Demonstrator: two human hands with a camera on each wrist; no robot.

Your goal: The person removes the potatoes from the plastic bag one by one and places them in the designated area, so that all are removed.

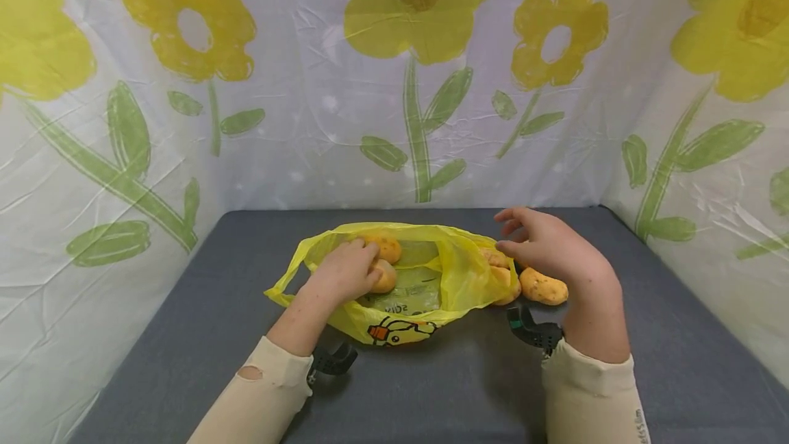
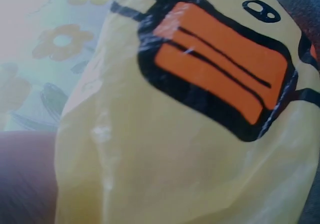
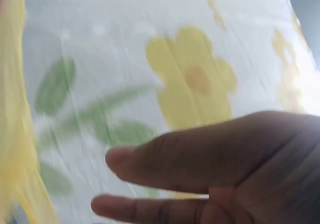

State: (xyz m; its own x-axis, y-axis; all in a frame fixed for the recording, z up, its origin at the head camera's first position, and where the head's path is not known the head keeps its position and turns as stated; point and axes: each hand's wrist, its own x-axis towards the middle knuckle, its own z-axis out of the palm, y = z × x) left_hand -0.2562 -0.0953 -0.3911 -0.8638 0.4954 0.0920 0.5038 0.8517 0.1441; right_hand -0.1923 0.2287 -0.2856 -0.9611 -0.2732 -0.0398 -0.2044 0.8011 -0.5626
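A yellow plastic bag (image 1: 401, 324) with a printed duck face lies with its mouth spread wide. My left hand (image 1: 346, 269) reaches into it, fingers curled at a potato (image 1: 384, 277) that it grips. Another potato (image 1: 387, 249) lies just beyond those fingers, inside the bag. In the left wrist view the bag's printed side (image 2: 165, 159) hides this hand's fingers. My right hand (image 1: 545, 238) hovers by the bag's right edge, its fingers loosely bent and apart from the thumb, holding nothing. Below it are potatoes (image 1: 507, 286), partly covered by the bag's thin film.
One potato (image 1: 544, 286) lies on the dark grey tabletop (image 1: 203, 362), to the right of the bag. A flower-printed white cloth (image 1: 296, 122) encloses the back and sides. Both wrists carry black straps (image 1: 536, 331).
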